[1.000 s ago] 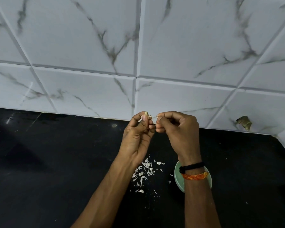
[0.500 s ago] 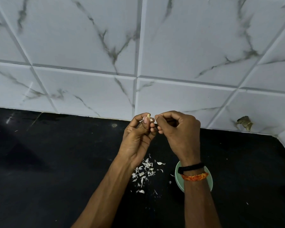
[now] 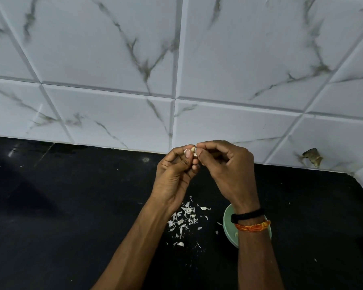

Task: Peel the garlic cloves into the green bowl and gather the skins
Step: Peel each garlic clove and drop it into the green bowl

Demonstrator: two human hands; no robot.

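A small pale garlic clove is held up in the air between both hands, well above the counter. My left hand pinches it from the left with thumb and fingertips. My right hand pinches its skin from the right, fingers curled. Below the hands, a loose scatter of white garlic skins lies on the black counter. The green bowl stands just right of the skins, mostly hidden under my right wrist; a peeled clove shows inside at its lower edge.
The black counter stretches left and right of the skins. A white marble-patterned tiled wall rises behind it. A chipped brown patch marks the tile at the right, and the wall turns a corner at the far right.
Both hands have stayed together at the same height; the fingers have shifted slightly on the clove, with the right thumb and forefinger working at its skin.
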